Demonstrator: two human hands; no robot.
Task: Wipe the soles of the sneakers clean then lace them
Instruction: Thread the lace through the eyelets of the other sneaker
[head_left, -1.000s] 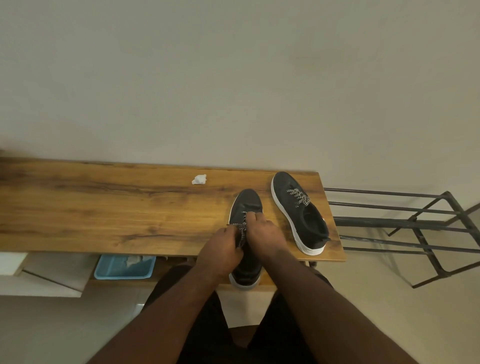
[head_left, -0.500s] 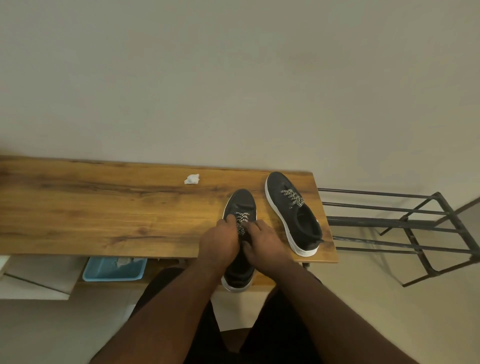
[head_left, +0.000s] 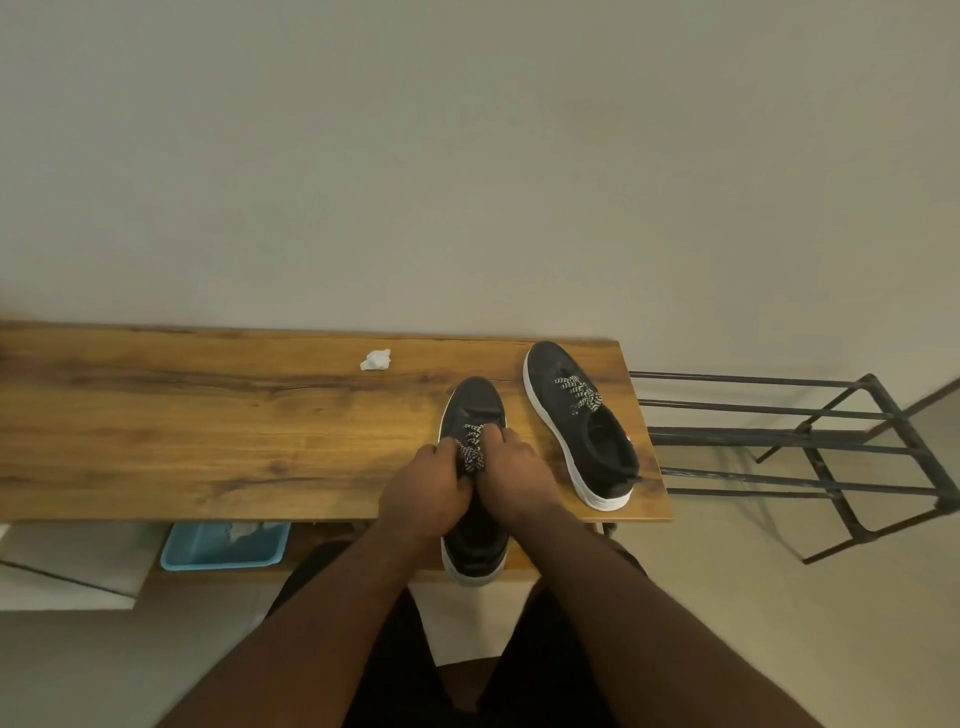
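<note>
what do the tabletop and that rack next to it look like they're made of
Brown tabletop: wood or wood-look laminate, matte, with dark streaked grain and knots. Black open-frame rack: apparently metal, thin straight bars with a dull dark finish, joined at the corners.

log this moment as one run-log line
step: lacing | left hand: grips lace | right hand: grips lace | near sneaker: heel overhangs table | far sneaker: laced | tissue wad: idle

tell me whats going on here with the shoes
A person is lacing the near sneaker on the wooden bench. The left hand and right hand both pinch its speckled lace. The other sneaker sits beside it, already laced. A crumpled tissue lies further back.
</note>
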